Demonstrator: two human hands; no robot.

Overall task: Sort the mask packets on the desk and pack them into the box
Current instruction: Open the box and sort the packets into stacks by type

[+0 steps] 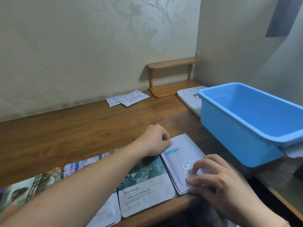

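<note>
White-grey mask packets (182, 161) lie stacked at the desk's (98, 122) near edge, beside the blue box (242, 128) on the right. My left hand (154, 140) pinches the stack's far corner; my right hand (218, 174) presses its near end with curled fingertips. I judge the slick foil may fan apart or slide off the near edge if one grip slips. I count at least two packets in this stack, one green illustrated packet (146, 185) touching it, roughly three more toward the near-left corner, and two back-up packets (127, 98) by the far edge. The box holds none.
</note>
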